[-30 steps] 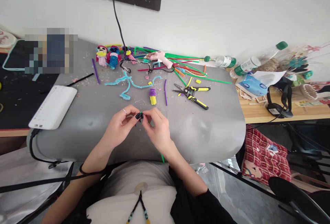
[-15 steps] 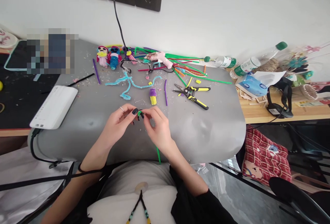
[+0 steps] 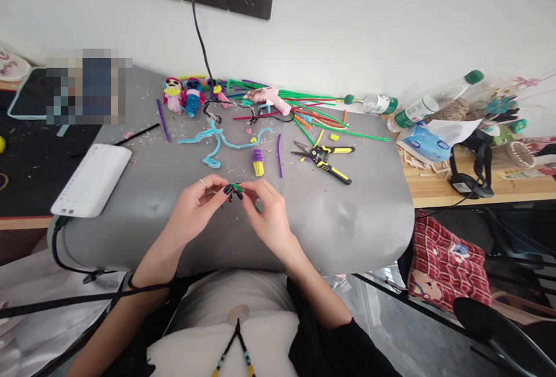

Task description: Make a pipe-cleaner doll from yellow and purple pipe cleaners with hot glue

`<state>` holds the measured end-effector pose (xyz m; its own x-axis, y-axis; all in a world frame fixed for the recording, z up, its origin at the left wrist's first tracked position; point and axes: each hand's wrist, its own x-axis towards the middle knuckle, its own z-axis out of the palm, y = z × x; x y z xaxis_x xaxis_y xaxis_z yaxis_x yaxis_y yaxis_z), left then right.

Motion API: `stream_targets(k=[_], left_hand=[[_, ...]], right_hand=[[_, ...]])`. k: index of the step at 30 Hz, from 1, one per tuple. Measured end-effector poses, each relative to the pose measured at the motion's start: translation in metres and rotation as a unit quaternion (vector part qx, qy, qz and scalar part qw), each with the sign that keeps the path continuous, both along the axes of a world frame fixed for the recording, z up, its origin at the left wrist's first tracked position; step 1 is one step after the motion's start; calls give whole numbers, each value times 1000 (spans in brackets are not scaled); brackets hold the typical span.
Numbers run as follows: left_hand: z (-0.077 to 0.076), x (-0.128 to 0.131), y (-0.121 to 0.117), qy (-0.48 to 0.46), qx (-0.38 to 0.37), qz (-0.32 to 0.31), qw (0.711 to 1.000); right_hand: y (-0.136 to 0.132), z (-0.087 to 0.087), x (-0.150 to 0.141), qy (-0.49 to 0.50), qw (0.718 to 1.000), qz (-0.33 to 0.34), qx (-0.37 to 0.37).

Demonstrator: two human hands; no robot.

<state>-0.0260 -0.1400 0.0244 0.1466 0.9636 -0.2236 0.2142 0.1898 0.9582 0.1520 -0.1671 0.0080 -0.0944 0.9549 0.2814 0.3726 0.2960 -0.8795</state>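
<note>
Near the front middle of the grey mat, my left hand (image 3: 200, 203) and my right hand (image 3: 266, 208) meet at the fingertips. Both pinch a green pipe cleaner (image 3: 236, 186), of which only a short bit shows between the dark nails. Part of it is hidden behind my fingers. Just beyond my hands stands a small purple and yellow wound pipe-cleaner piece (image 3: 258, 163). A light blue pipe-cleaner figure (image 3: 215, 138) lies further back to the left. To the right are a purple pipe-cleaner length (image 3: 280, 156) and black and yellow wire strippers (image 3: 325, 160) with spread handles.
Along the wall lie pipe-cleaner dolls (image 3: 193, 98), a pink glue gun (image 3: 271, 99) and loose green stems (image 3: 369, 136). A white power bank (image 3: 93, 180) rests on the left. Plastic bottles (image 3: 414, 113) and a tissue pack (image 3: 425, 144) stand right.
The green pipe cleaner has shifted between my fingertips; its long tail, which hung below my right wrist, no longer shows there. Both hands stay in nearly the same place.
</note>
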Motion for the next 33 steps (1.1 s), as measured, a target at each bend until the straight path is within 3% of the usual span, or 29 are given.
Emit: stream_targets(k=[6, 12, 17, 24, 33], left_hand=[[-1, 11, -5, -22, 15, 61, 998], [-12, 24, -11, -63, 37, 137, 988], [-8, 10, -3, -3, 52, 68, 996], [2, -14, 12, 122, 103, -95, 983], [7, -17, 20, 154, 116, -194, 962]], right_hand=[[-1, -2, -3, 20, 1000, 5, 9], [-3, 2, -7, 23, 1000, -12, 16], [-2, 2, -2, -4, 1000, -28, 12], [0, 1, 4, -46, 999, -12, 7], [1, 0, 11, -125, 991, 27, 30]])
